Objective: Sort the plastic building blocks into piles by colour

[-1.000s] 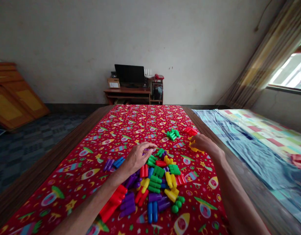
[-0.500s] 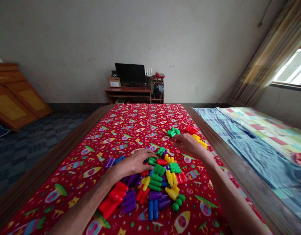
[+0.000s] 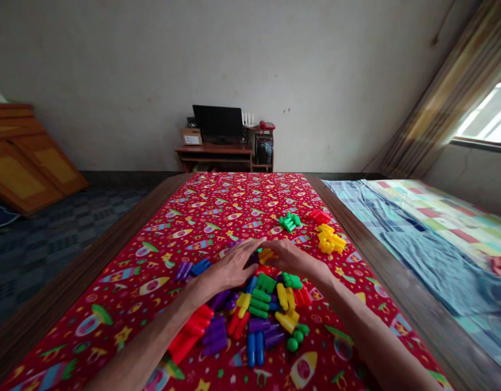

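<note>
A heap of plastic building blocks lies on the red patterned tablecloth [image 3: 217, 217], with green blocks [image 3: 260, 303], purple blocks [image 3: 215, 335] and blue blocks [image 3: 255, 348] among them. Over its far side my left hand [image 3: 236, 265] arches with fingers and thumb apart; dark and green pieces show partly beneath it. Facing it, my right hand [image 3: 291, 256] has its fingers closed around a yellow block [image 3: 267, 256], partly hidden by them. Red blocks [image 3: 191, 332] lie under and beside my left forearm.
Farther off on the right sit a green group [image 3: 290, 221], a red group [image 3: 318, 216] and a yellow group [image 3: 330, 239] of blocks. Purple and blue pieces [image 3: 200, 266] lie left of the heap. Beyond the table stands a desk with a monitor [image 3: 217, 124]; a bed [image 3: 429, 260] adjoins the right.
My right hand has come back from the far groups to the heap, beside my left hand. More yellow blocks show in the far yellow group. A purple piece now shows beyond my left hand.
</note>
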Demonstrator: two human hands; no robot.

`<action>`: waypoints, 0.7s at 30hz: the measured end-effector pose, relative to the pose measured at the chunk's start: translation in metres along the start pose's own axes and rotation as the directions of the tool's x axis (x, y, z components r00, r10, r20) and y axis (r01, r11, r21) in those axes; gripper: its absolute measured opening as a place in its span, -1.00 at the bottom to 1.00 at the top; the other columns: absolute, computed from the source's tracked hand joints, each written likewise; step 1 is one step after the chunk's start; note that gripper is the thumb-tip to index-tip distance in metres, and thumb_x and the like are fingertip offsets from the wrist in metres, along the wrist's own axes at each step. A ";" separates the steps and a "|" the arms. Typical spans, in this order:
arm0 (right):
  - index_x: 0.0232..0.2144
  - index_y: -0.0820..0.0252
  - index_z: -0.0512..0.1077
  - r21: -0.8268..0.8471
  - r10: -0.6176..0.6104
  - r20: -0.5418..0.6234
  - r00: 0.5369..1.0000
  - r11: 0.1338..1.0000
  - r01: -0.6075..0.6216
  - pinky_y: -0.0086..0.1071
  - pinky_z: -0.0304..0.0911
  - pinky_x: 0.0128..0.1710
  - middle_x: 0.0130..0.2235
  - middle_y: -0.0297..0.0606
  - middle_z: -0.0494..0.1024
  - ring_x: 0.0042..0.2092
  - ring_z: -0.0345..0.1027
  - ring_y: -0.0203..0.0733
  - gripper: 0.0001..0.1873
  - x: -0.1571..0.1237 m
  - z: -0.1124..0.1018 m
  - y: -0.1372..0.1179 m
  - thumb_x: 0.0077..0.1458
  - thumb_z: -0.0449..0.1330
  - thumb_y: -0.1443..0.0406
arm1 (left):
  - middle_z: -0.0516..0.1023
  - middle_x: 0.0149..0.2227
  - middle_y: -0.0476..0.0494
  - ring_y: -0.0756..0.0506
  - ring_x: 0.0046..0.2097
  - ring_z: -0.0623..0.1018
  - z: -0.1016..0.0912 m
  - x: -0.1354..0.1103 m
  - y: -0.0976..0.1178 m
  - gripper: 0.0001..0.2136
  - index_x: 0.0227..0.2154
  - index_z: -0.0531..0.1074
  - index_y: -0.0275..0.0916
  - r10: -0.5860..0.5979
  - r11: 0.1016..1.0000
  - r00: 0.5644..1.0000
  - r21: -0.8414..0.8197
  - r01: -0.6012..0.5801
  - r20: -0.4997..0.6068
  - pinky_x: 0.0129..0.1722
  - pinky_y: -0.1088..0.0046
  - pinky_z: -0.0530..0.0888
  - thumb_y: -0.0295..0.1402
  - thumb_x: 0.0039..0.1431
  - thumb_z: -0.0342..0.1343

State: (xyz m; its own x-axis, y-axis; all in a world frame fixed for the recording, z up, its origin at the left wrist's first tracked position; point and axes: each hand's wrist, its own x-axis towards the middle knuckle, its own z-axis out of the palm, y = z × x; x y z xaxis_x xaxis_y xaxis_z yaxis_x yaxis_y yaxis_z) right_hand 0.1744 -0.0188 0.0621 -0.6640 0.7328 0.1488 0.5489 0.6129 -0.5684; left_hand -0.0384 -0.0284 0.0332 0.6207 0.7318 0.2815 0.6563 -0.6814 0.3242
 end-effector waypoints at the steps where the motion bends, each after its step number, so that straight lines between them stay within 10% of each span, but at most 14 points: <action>1: -0.04 0.18 0.48 -0.001 0.008 -0.020 1.000 1.000 -0.008 -0.48 0.20 -0.36 -0.32 -0.27 0.59 -0.35 0.40 -0.27 -0.54 -0.001 -0.004 0.003 -0.04 0.21 0.50 | 0.31 0.22 -0.28 -0.23 0.23 0.29 0.001 -0.001 0.000 -0.48 0.24 0.15 -0.26 -0.002 1.000 1.000 0.016 0.001 0.027 0.20 0.14 0.30 -0.33 0.23 0.05; 9: -0.10 0.26 0.53 -0.104 0.228 -0.223 0.948 0.961 -0.255 -0.42 0.21 -0.35 -0.39 -0.23 0.57 -0.37 0.40 -0.23 -0.67 -0.009 -0.026 0.042 0.04 0.25 0.33 | 0.54 -0.11 -0.22 -0.18 -0.03 0.49 -0.003 -0.002 -0.005 -0.80 -0.16 0.47 -0.26 -0.009 0.985 0.997 0.170 -0.003 0.074 0.02 0.26 0.41 -0.30 0.18 0.14; 14: -0.26 0.22 0.58 -0.041 0.118 0.015 0.993 0.992 -0.117 -0.46 0.20 -0.37 -0.35 -0.25 0.60 -0.36 0.43 -0.25 -0.80 -0.007 -0.018 0.033 0.14 0.17 0.30 | 0.55 -0.25 -0.24 -0.22 -0.11 0.53 -0.017 -0.003 -0.002 -0.86 -0.30 0.49 -0.28 -0.140 0.965 0.977 0.243 0.098 0.162 -0.06 0.26 0.44 -0.33 0.16 0.11; 21: -0.12 0.24 0.48 -0.309 -0.077 -0.044 0.996 0.949 0.060 -0.41 0.23 -0.18 -0.16 -0.09 0.55 -0.12 0.40 -0.16 -0.70 0.014 0.016 0.016 0.07 0.15 0.47 | 0.50 -0.04 -0.26 -0.24 0.01 0.49 -0.017 -0.005 -0.011 -0.69 -0.04 0.40 -0.25 -0.184 0.976 0.977 0.136 0.169 0.105 0.05 0.20 0.39 -0.40 0.12 0.07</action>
State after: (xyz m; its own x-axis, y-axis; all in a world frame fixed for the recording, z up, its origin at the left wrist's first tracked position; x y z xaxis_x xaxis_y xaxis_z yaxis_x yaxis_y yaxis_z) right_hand 0.1659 -0.0037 0.0424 -0.6815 0.6954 0.2279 0.6378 0.7171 -0.2810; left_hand -0.0556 -0.0244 0.0437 0.5312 0.8386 0.1208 0.8038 -0.5438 0.2412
